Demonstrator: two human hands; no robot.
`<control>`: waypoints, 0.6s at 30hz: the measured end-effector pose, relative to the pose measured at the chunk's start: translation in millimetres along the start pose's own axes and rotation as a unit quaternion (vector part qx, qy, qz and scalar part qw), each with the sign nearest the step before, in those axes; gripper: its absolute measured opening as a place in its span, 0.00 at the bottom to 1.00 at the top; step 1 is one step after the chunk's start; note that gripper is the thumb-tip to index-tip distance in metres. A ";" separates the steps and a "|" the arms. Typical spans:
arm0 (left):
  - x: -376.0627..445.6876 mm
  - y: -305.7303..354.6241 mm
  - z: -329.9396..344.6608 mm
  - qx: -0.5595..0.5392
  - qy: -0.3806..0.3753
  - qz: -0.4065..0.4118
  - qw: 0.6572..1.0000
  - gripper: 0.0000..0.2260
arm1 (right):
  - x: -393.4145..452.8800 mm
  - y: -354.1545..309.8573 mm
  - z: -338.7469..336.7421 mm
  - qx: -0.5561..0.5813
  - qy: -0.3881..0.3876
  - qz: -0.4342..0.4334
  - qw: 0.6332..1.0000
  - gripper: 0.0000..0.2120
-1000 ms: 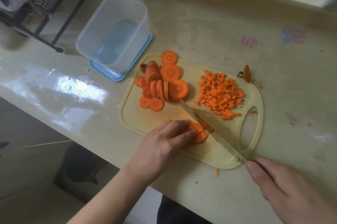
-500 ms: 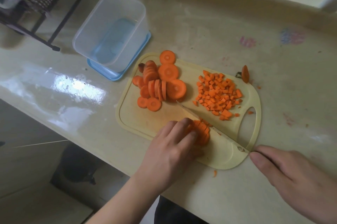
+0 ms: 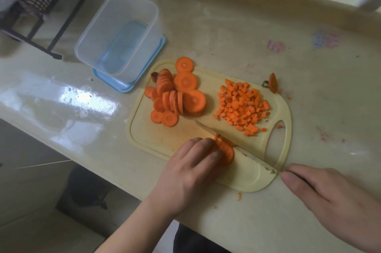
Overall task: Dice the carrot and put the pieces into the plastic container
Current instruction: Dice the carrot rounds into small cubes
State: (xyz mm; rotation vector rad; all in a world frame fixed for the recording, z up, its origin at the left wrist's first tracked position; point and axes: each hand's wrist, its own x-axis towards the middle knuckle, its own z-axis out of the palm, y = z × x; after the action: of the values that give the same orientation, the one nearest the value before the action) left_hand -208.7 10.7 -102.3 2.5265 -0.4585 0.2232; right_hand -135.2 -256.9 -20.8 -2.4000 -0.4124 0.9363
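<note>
Nearest me, my left hand (image 3: 191,168) curls its fingertips down on a short stack of carrot slices (image 3: 225,149) to keep them from sliding on the smooth cream plastic cutting board (image 3: 165,137), while my right hand (image 3: 334,201) wraps the handle so the thin steel knife (image 3: 237,147) lies across the board tight against that stack. Beyond the blade the firm orange rounds (image 3: 177,96) wait on the left and the small dice (image 3: 241,104) are heaped on the right, apart from the uncut ones. Farthest off, the clear, rounded plastic container (image 3: 117,32) stands on its blue lid (image 3: 127,85) on the glossy worktop (image 3: 61,98), holding no carrot yet.
</note>
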 end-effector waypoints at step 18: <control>-2.1 -5.0 -3.7 0.022 -0.009 0.006 1.000 0.12 | -1.1 2.9 1.3 -0.016 0.005 -0.007 1.000 0.34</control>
State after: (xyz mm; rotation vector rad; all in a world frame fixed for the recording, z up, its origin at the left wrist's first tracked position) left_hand -209.1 17.2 -102.3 2.5716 -0.4805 0.2175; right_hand -136.6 -259.3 -22.7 -2.4258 -0.4420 0.9179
